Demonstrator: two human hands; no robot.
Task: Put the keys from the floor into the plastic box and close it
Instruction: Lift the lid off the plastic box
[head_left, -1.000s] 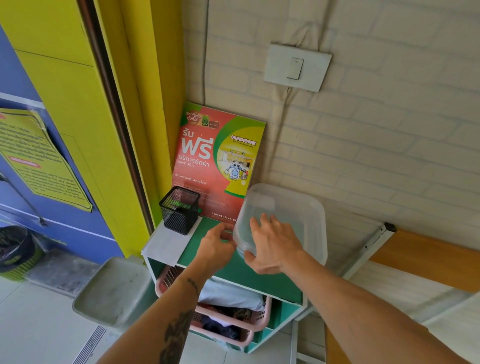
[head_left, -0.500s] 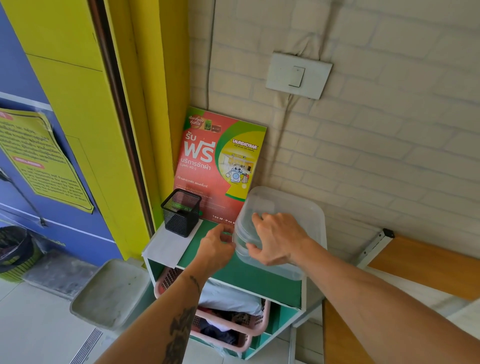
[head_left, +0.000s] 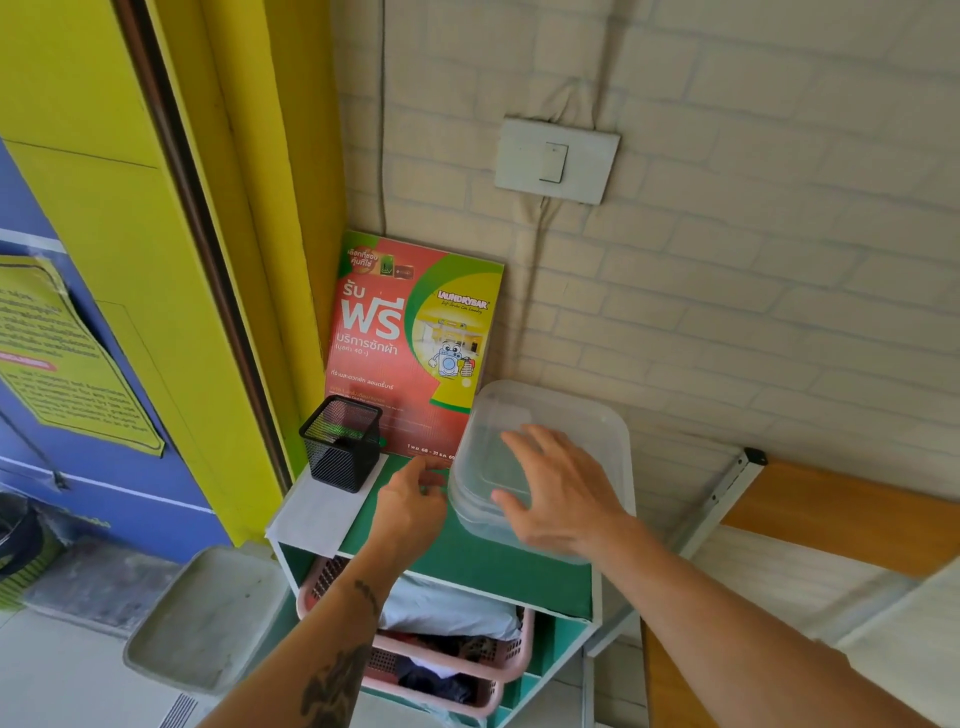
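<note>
A clear plastic box (head_left: 582, 415) with its lid on stands on the green top of a small shelf unit (head_left: 498, 566), against the brick wall. My left hand (head_left: 410, 506) is at the box's left edge, fingertips pinched on the rim. My right hand (head_left: 561, 493) lies over the lid with its fingers spread and its palm towards the front edge. No keys are visible; through the cloudy plastic I cannot tell what is inside.
A black mesh pen holder (head_left: 343, 441) and a red poster (head_left: 405, 338) stand left of the box. A pink basket (head_left: 452, 670) of cloth fills the shelf below. A grey tray (head_left: 202, 618) lies on the floor at left, a wooden board (head_left: 831, 514) at right.
My right hand has let go of the lid's front-left corner and opened flat over the lid. The left hand has stayed at the box's left rim.
</note>
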